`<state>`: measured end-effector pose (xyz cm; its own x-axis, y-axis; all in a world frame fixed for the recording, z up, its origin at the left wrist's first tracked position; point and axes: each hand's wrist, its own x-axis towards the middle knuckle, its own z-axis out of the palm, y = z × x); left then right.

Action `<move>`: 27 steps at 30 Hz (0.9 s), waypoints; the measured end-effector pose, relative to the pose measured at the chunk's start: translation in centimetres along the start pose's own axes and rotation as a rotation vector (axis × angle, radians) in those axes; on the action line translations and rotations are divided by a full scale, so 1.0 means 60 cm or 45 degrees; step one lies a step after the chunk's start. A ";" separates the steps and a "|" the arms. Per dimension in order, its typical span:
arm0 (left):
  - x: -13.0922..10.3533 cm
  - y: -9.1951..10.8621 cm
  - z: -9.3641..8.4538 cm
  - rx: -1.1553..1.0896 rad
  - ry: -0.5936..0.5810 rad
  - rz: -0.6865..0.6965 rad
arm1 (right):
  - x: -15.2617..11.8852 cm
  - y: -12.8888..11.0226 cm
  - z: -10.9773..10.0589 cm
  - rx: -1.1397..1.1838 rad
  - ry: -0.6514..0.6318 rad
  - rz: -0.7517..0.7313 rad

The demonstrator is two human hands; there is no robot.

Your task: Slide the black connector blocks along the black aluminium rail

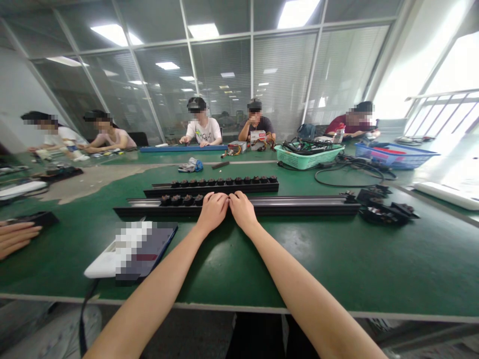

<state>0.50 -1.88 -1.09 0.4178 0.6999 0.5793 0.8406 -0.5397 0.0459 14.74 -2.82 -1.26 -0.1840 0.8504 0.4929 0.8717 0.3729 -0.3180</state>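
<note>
A long black rail (pixel 299 208) with a silver channel lies crosswise on the table in front of me. Several small black round parts (pixel 176 200) sit in a row in its left half. My left hand (pixel 214 212) and my right hand (pixel 243 210) meet over the middle of the rail, fingers bent and closed with the tips nearly touching. What lies beneath the fingertips is hidden. Behind it, a shorter black rail (pixel 258 187) carries a full row of similar black parts. Loose black parts (pixel 389 212) lie in a heap at the rail's right end.
A white device with a dark tablet-like panel (pixel 159 249) lies near left, its cable over the table edge. Another person's hand (pixel 17 238) rests far left. Further back are grey-blue gloves (pixel 190 165), a green basket (pixel 310 158), a blue basket (pixel 396 157), cables and seated people.
</note>
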 end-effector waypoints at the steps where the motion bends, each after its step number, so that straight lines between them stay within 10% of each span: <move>1: 0.000 0.001 -0.001 -0.003 -0.003 0.001 | 0.001 0.000 0.000 0.010 -0.001 0.010; 27: -0.003 -0.008 0.002 0.009 0.049 0.012 | -0.002 0.002 0.015 -0.133 0.083 0.036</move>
<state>0.06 -1.72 -1.31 0.4120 0.6763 0.6106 0.8393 -0.5425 0.0346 14.44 -2.53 -2.08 -0.1314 0.8327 0.5379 0.9194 0.3053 -0.2480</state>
